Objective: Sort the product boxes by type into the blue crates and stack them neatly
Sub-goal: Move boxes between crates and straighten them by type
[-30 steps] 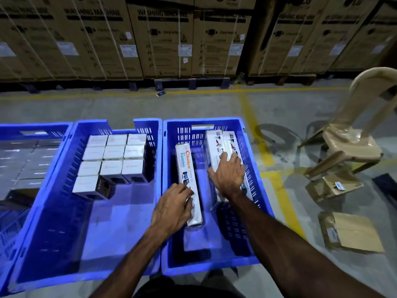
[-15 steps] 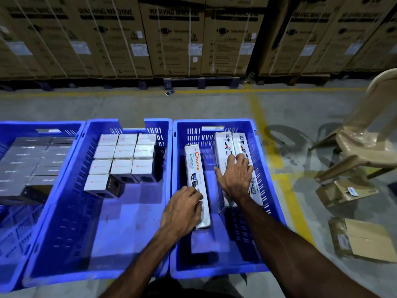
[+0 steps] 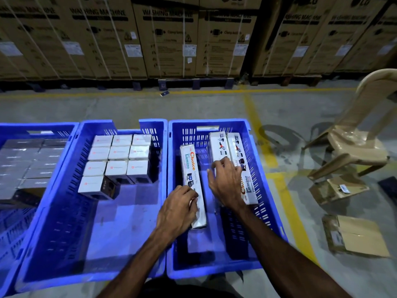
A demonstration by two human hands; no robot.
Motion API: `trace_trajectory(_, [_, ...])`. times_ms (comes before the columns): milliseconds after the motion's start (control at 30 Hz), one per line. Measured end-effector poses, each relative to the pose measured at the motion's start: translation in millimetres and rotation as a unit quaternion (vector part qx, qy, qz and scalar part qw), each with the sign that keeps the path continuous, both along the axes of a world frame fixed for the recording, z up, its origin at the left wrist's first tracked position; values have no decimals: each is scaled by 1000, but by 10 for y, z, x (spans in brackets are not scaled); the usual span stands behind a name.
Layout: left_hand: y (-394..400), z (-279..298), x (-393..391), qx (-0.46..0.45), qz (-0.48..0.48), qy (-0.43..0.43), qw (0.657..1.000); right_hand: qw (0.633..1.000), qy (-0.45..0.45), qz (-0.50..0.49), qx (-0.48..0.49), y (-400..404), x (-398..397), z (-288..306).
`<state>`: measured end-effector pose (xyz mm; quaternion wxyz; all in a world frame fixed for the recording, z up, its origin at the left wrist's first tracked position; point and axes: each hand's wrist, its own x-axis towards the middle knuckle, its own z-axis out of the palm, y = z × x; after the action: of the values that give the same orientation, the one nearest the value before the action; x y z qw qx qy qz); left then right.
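Note:
Three blue crates stand side by side on the floor. In the right crate (image 3: 214,266), my left hand (image 3: 177,208) grips the near end of a long white "Choice Lumino" box (image 3: 190,168) standing on its edge. My right hand (image 3: 225,183) rests with spread fingers on two more long white boxes (image 3: 227,145) leaning against the crate's right wall. The middle crate (image 3: 90,274) holds several small white cube boxes (image 3: 119,153) packed at its far end. The left crate (image 3: 12,130) holds rows of grey flat boxes (image 3: 21,160).
A beige plastic chair (image 3: 361,145) stands at the right. Flattened brown cartons (image 3: 356,235) lie on the floor near it. A wall of large washing machine cartons (image 3: 167,39) on pallets runs across the back. Yellow floor lines (image 3: 272,160) pass right of the crates.
My right hand has slid a little toward me along the two leaning boxes, uncovering more of their tops. My left hand keeps its grip on the single box. The camera view has shifted slightly.

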<state>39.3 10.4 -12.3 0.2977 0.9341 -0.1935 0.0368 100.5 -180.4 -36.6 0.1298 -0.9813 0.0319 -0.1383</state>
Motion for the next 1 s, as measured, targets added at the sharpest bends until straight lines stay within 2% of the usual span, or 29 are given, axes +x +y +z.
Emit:
trace_trajectory(133, [23,28,5,-114,63,18,991,996,-10,63,57,351,-268,-29])
trace_trajectory(233, [52,107,10,-179,104,10,978,995,79,58,-3,572,-378,-91])
trace_trajectory(367, [87,141,9,-211,136,7,968,978,203,10,-39,750,-355,-136])
trace_trajectory(500, [84,165,6,-228,153,10,961,975,221,-21,25,753,-294,-18])
trace_trajectory(600, [118,171,26,-265,188,41,945,966,219,-42,132,628,-255,407])
trace_trajectory(767, [179,346,113,-304,202,38,930,973,190,8,131,198,-208,1321])
trace_trajectory(900, [248,729,405,-299,160,-56,939,971,202,91,93,-154,-132,1866])
trace_trajectory(1000, [343,1035,624,-244,147,-133,949,959,238,141,64,-341,-8,2077])
